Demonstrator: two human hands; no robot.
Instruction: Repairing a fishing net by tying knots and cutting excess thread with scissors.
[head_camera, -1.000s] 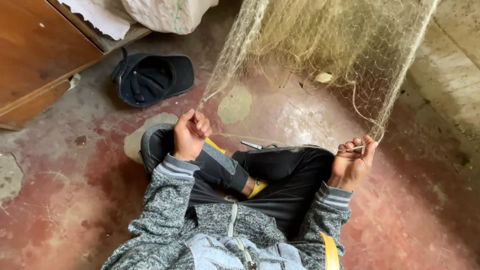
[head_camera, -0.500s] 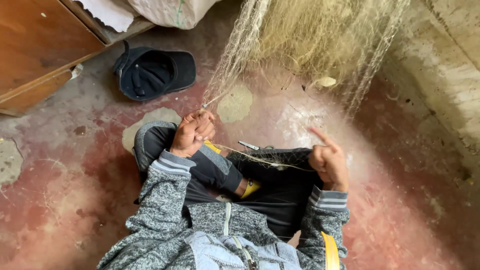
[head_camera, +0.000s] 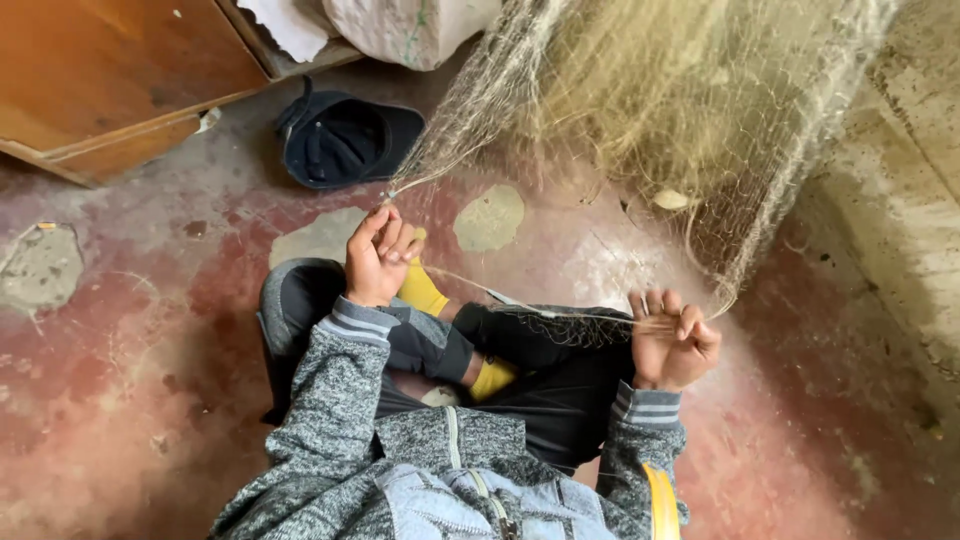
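Rough storeroom or work shed, prob. at a home: worn red-painted concrete floor (head_camera: 120, 400) w/ bare patches, stained cement wall (head_camera: 900, 200), fishing net (head_camera: 650, 110) hung for work, wooden cabinet (head_camera: 100, 80), sacks stacked nearby.

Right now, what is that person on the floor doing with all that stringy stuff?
A person sits cross-legged on a worn red floor, handling a pale fishing net that hangs in front of them. The left hand pinches a corner of the net up high. The right hand grips the net's lower edge, with a thin line stretched between both hands. A dark cap lies on the floor nearby.
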